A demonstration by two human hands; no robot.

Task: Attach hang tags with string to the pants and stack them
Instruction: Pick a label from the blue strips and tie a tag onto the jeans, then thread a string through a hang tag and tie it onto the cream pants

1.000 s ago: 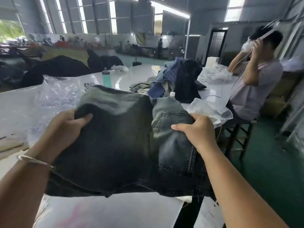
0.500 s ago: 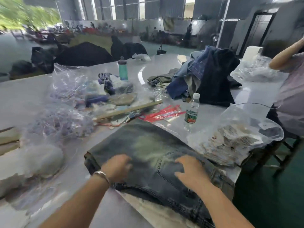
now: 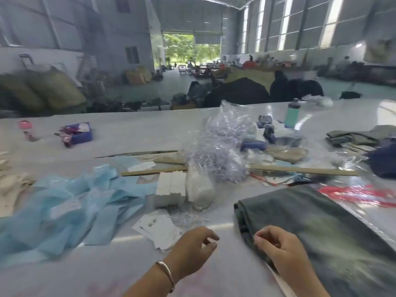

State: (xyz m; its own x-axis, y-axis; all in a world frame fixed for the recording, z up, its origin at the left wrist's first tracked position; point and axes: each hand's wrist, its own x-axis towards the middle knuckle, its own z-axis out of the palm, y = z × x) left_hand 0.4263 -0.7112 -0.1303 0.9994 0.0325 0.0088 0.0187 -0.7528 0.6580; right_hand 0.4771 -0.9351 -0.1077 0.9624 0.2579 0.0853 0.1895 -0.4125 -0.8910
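My fingers (image 3: pixel 209 237) on the left hand (image 3: pixel 190 251) are loosely curled, holding nothing, hovering just over the bench (image 3: pixel 120 264); bracelet (image 3: pixel 166 273) on that wrist. Right hand (image 3: pixel 282 251) fingers also curled loose, resting on the near-left edge of the pants; can't tell if they pinch any fabric there.

Biggest to smallest: the bench is white & glossy, runs across the whole view. Folded pants (image 3: pixel 321 230), dark washed denim w/ a pale faded patch, lie flat at front right, partly on clear plastic. Left of centre, a heap of light-blue sheets (image 3: pixel 70 206). Mid-bench, a clear plastic bag (image 3: pixel 222 146) stuffed w/ pale strands, prob. the tag strings, blurry tho. Long wooden stick (image 3: pixel 300 169) lies behind it. Red packaging (image 3: pixel 360 195) just beyond the pants. White block stack (image 3: pixel 171 189) beside a filled white bag (image 3: pixel 199 189). Teal bottle (image 3: pixel 291 114) stands far right. Hang tags (image 3: pixel 158 228), small white cards, lie just ahead of my left hand, betw. the blue sheets & pants.
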